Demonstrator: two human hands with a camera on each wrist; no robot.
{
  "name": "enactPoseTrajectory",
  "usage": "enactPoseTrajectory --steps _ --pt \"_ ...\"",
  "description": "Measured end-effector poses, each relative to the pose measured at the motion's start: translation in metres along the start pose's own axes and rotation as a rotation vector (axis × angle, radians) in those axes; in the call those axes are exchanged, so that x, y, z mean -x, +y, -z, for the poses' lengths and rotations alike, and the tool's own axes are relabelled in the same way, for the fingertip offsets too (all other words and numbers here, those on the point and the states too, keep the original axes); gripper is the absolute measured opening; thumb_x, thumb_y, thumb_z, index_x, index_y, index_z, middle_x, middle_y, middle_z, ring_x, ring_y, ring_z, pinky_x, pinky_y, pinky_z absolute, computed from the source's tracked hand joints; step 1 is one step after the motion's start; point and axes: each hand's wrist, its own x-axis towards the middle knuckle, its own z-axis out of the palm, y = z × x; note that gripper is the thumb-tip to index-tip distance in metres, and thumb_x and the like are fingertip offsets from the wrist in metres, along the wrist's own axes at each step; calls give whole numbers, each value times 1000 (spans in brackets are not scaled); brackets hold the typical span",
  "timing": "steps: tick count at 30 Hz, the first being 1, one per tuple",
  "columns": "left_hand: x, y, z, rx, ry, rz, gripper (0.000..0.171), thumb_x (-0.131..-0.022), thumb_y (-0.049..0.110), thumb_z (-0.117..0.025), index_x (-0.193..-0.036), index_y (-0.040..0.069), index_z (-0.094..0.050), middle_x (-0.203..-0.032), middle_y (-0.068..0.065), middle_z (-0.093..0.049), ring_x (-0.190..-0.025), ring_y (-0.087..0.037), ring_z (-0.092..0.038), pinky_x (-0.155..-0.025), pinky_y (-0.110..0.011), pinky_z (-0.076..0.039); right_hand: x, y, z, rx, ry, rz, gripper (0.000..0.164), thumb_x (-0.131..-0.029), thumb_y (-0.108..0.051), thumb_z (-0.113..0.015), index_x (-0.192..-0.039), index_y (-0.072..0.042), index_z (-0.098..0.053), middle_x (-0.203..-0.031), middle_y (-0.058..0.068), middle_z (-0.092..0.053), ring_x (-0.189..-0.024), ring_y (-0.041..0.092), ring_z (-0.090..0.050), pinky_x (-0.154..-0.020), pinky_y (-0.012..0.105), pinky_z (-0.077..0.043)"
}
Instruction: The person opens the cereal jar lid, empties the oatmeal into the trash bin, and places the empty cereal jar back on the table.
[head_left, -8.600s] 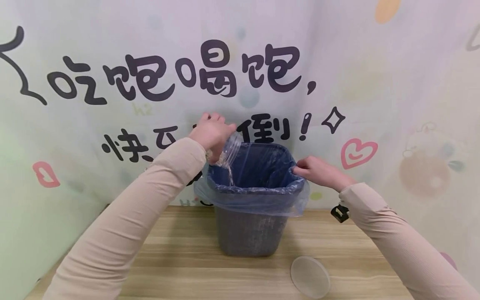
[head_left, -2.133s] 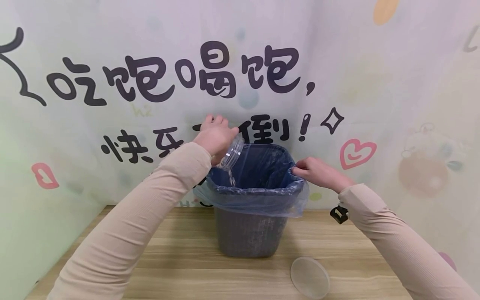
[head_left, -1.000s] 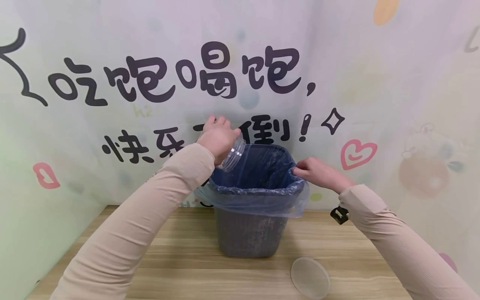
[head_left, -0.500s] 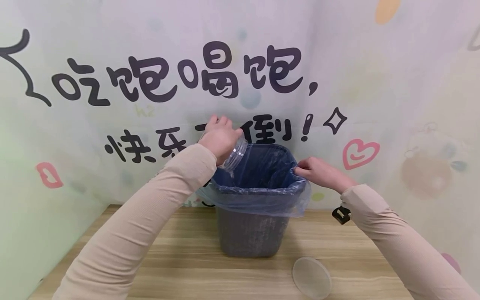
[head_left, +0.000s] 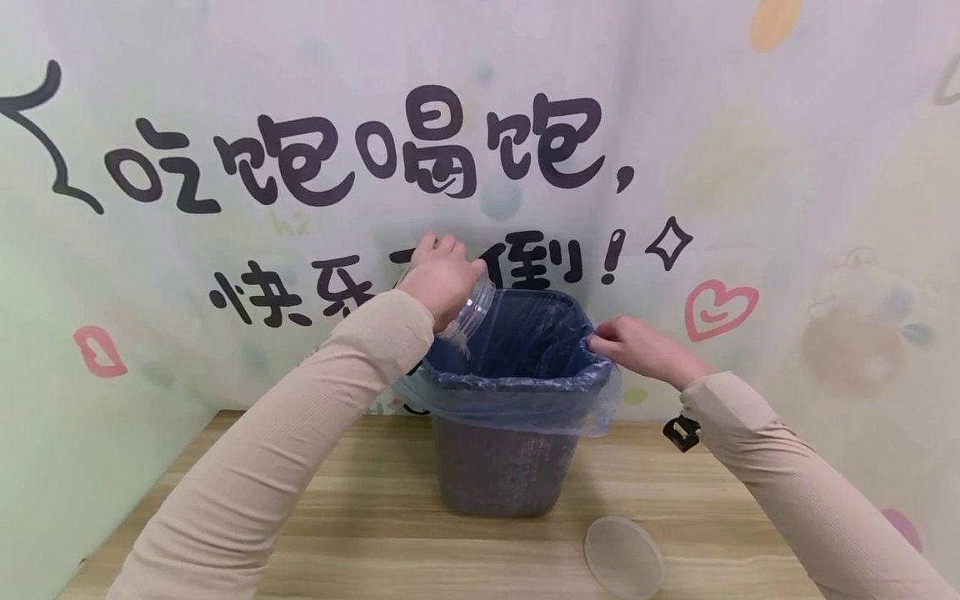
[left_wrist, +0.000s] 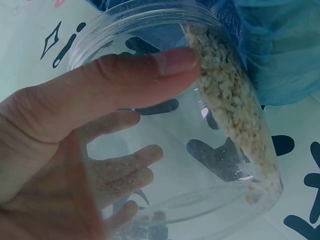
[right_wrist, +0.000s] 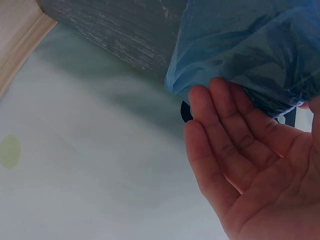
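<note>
My left hand [head_left: 441, 279] grips a clear plastic jar [head_left: 474, 310], tilted mouth-down over the left side of a grey trash can [head_left: 502, 467]. In the left wrist view, pale oat-like flakes [left_wrist: 227, 95] lie along the jar's lower wall toward its mouth. A few bits show just below the mouth in the head view. A blue trash bag [head_left: 517, 408] lines the can and folds over its rim. My right hand [head_left: 637, 343] holds the can's right rim through the bag, thumb at the top edge and fingers [right_wrist: 220, 135] along the outside.
A round translucent lid [head_left: 623, 556] lies on the wooden table [head_left: 360, 517], in front of the can and to its right. Close behind the can hangs a printed backdrop [head_left: 675, 125] with large black characters. A black strap buckle [head_left: 682, 433] sits by the right cuff.
The left hand and jar have shifted slightly right over the can since the earliest frame. The stream of flakes seen then has thinned to a few bits. The right hand keeps its place.
</note>
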Motion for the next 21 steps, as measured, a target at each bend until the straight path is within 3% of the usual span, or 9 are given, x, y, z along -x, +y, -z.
enactPoseTrajectory --steps 21 --pt "3 -1 0 -5 5 -4 85 -67 10 -81 -141 14 -39 -127 -15 -44 -115 -31 -35 -101 -45 -24 -1 0 0 -4 -2 -6 29 -95 -14 -49 -67 -8 -55 -57 -4 -38 -52 13 -38 -53 30 -32"
